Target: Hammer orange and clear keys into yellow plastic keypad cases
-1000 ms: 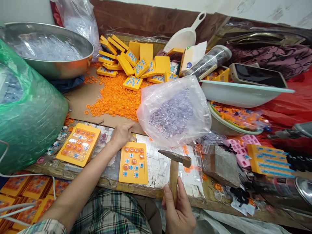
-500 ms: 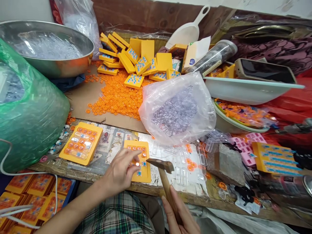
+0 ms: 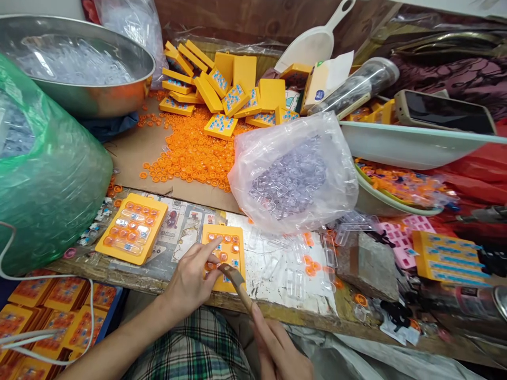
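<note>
My right hand (image 3: 279, 345) grips the wooden handle of a hammer (image 3: 236, 278). The narrow end of its metal head is low over a yellow plastic panel (image 3: 229, 286), close to my left thumb; whether it touches is unclear. My left hand (image 3: 190, 277) rests at the panel's left side, index finger stretched across it, thumb apart near the hammer head. Rows of orange ring-shaped caps fill the panel's upper part, partly hidden by my fingers. A second yellow panel (image 3: 132, 228), with orange caps and long clear covers, lies to the left.
Loose orange caps (image 3: 194, 153) are heaped behind, below piled yellow panels (image 3: 244, 74). Clear pieces fill a plastic bag (image 3: 293, 174) and a metal bowl (image 3: 152, 74). A green bag (image 3: 59, 200) stands left. At right are a grey block (image 3: 370, 266) and a tub (image 3: 412, 145) holding a phone (image 3: 443, 113).
The hammer has swung down and left toward my left thumb, my right hand moving with it. My left fingers have shifted from a pinch to a stretched index finger. The view has tilted slightly.
</note>
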`<state>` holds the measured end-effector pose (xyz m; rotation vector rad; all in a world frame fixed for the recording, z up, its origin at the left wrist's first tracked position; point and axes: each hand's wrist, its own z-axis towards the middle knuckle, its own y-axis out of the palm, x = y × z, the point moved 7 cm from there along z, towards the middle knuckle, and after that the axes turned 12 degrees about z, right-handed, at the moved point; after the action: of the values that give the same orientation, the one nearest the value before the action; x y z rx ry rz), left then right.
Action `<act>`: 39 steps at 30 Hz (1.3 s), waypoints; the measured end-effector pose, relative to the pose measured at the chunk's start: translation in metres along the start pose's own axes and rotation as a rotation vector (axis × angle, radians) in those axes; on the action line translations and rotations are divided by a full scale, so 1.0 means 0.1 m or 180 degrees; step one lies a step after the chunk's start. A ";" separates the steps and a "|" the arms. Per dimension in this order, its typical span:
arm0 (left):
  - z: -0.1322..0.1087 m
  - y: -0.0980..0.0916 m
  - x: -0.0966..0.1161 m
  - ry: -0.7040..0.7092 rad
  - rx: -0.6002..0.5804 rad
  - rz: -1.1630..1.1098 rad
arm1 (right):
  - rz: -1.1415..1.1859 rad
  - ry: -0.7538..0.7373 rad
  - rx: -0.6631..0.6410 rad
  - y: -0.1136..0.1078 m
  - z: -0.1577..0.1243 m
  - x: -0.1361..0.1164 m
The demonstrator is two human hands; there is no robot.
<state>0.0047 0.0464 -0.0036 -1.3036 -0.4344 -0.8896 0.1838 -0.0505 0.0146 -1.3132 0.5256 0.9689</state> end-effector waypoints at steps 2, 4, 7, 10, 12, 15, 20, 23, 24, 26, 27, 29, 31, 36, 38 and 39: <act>-0.03 -0.03 0.00 -0.0084 0.0040 0.0002 | 0.0129 0.0233 -0.0042 0.04 -0.01 0.08; -0.01 -0.08 0.03 -0.0051 0.0105 0.0030 | 0.0347 0.0462 0.0265 0.02 -0.02 0.19; 0.24 -0.22 0.07 0.0095 0.0462 0.0231 | 0.0593 0.0933 0.1083 -0.08 -0.06 0.41; 0.81 -0.21 -0.01 0.0028 0.0627 0.0707 | 0.0711 0.1552 0.1551 -0.12 -0.07 0.61; 1.25 -0.04 -0.11 -0.0101 0.0293 0.0954 | 0.0813 0.1785 0.1638 -0.12 -0.05 0.66; 1.66 0.18 -0.20 -0.0120 0.0034 0.1035 | 0.0968 0.1947 0.1706 -0.11 -0.04 0.68; 1.62 0.30 -0.26 -0.0157 -0.0263 0.1053 | 0.1345 0.2049 0.1791 -0.06 -0.09 0.72; 1.53 0.30 -0.30 -0.0146 -0.0382 0.0981 | 0.1481 0.2032 0.1732 -0.05 -0.08 0.76; 1.54 0.30 -0.32 -0.0163 -0.0382 0.0974 | 0.1508 0.2029 0.1694 -0.04 -0.06 0.76; 1.57 0.30 -0.35 -0.0187 -0.0364 0.0977 | 0.1552 0.2036 0.1658 -0.05 -0.03 0.77; 1.58 0.29 -0.35 -0.0180 -0.0364 0.0975 | 0.1573 0.2048 0.1651 -0.05 -0.02 0.76; 1.52 0.26 -0.30 -0.0121 -0.0386 0.0943 | 0.1567 0.2082 0.1665 -0.05 -0.02 0.75; 1.33 0.20 -0.20 -0.0042 -0.0405 0.0894 | 0.1385 0.2048 0.1749 -0.09 -0.07 0.72; 0.46 0.02 0.17 0.0446 -0.0502 0.0321 | 0.0535 0.1174 0.1653 -0.23 -0.20 0.48; 0.21 0.03 0.23 0.0529 -0.0588 0.0292 | 0.0356 0.0685 0.1287 -0.22 -0.19 0.34; 0.14 0.04 0.23 0.0532 -0.0591 0.0335 | 0.0288 0.0483 0.1119 -0.21 -0.18 0.27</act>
<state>0.0250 0.0523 0.0142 -1.3948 -0.1533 -0.9588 0.2189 -0.0591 0.0011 -1.0565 0.8383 0.8097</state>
